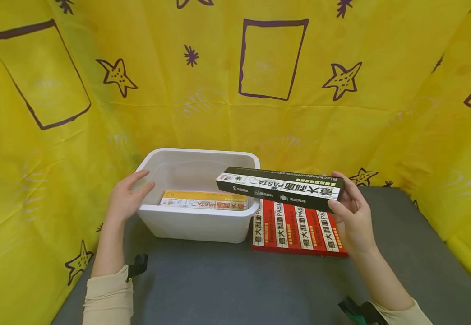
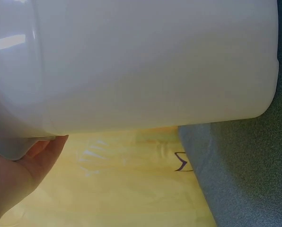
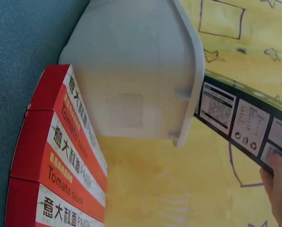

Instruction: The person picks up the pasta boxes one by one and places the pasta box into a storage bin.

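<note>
A black box of pasta (image 1: 282,186) labelled black pepper flavor is held by its right end in my right hand (image 1: 353,216). Its far end hangs over the right rim of a white plastic bin (image 1: 196,225). In the right wrist view, the black pasta box's side (image 3: 245,123) shows a printed code and labels. My left hand (image 1: 126,196) grips the bin's left rim, with fingers tucked against the rim's outside in the left wrist view. Inside the bin lies a yellow-and-white pasta box (image 1: 203,201).
Several red tomato sauce pasta boxes (image 1: 296,225) lie side by side right of the bin, partly beneath the held box in the head view. All rest on a dark grey table (image 1: 227,284). Yellow patterned cloth (image 1: 219,117) hangs behind and at both sides.
</note>
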Available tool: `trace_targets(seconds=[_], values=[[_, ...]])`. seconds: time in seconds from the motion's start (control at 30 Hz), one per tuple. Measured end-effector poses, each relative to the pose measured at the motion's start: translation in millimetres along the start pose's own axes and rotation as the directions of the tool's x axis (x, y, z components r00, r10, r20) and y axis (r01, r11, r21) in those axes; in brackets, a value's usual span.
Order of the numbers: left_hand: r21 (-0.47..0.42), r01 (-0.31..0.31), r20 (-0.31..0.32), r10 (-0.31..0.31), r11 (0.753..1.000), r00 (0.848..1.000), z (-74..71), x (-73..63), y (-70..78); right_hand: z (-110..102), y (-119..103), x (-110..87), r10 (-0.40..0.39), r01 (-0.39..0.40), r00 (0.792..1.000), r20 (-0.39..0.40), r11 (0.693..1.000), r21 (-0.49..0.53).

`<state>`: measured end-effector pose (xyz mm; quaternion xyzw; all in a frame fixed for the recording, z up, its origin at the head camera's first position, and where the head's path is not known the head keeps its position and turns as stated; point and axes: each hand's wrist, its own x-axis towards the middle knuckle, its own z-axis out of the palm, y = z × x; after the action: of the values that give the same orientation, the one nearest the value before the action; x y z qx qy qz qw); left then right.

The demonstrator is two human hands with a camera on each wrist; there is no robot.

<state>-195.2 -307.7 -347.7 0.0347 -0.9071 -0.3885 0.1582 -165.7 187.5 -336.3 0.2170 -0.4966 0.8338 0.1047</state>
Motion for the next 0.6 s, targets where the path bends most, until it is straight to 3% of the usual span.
trace_targets(seconds=[0.3,0.6], values=[[-0.001,-0.009,-0.006,0.009,1.0,1.0,1.7,-0.3,-0.4,7,6,13.5,0.115,-0.107,0.992,0.052,0.986,-0.132],[-0.004,0.001,0.002,-0.001,1.0,1.0,1.0,1.0,-0.5,10,24,36.4,0.217,-0.167,0.969,0.115,0.926,-0.34]])
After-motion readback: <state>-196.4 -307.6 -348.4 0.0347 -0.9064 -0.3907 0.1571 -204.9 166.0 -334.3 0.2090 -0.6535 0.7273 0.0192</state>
